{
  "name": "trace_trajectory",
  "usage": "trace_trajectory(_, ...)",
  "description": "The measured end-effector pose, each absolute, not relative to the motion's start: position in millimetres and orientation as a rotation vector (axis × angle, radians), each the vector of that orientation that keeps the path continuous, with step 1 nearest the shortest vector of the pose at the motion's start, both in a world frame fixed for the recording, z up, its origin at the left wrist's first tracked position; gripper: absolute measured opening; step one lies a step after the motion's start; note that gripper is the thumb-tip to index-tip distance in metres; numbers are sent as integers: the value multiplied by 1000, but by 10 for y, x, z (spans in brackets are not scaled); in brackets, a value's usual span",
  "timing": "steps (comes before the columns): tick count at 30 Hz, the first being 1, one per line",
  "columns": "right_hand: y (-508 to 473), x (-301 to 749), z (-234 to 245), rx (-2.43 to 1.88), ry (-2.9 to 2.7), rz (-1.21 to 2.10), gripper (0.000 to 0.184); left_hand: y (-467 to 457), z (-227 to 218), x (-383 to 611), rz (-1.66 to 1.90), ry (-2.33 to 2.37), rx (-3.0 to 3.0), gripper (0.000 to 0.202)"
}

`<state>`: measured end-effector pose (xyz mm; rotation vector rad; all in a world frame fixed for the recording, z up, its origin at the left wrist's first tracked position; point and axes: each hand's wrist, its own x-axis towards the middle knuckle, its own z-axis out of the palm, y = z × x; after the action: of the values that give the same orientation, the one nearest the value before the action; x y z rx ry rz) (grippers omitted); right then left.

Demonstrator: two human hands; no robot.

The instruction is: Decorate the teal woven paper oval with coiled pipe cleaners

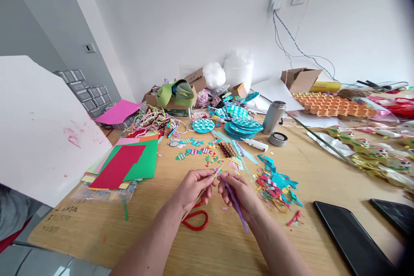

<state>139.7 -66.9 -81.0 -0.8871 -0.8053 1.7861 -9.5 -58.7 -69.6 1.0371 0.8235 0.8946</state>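
Note:
My left hand (193, 188) is closed in a pinch on a thin wooden stick (217, 170) just above the wooden table (323, 181). My right hand (238, 194) is closed beside it, holding a purple pipe cleaner (236, 205) whose top end meets the stick between my fingertips. Its lower end hangs down past my right wrist. Red-handled scissors (195, 219) lie on the table under my left wrist. Small paper fish (193, 151) and paper scraps (277, 187) lie just beyond my hands.
Coloured paper sheets (127, 161) lie at the left by a white board (39, 129). Teal scalloped discs (241, 127), a steel flask (273, 117) with its lid (277, 139), boxes and an orange tray (330, 104) stand behind. Two dark tablets (351, 237) lie at the front right.

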Motion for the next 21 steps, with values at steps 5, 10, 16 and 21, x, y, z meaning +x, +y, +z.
trace_trajectory(5,-691,1359,-800,-899,-859,1671,33,-584,-749,-103,895,857,1069,45)
trace_trajectory(10,-684,1358,-797,-897,-865,1637,35,-576,-789,-107,919,847,1117,38)
trace_trajectory(16,-689,1375,-794,-892,-878,1626,33,-577,-797,-102,941,857,1100,44)
trace_trajectory(21,-692,1373,-796,-908,-902,1605,32,-573,-814,-102,949,848,1099,44)
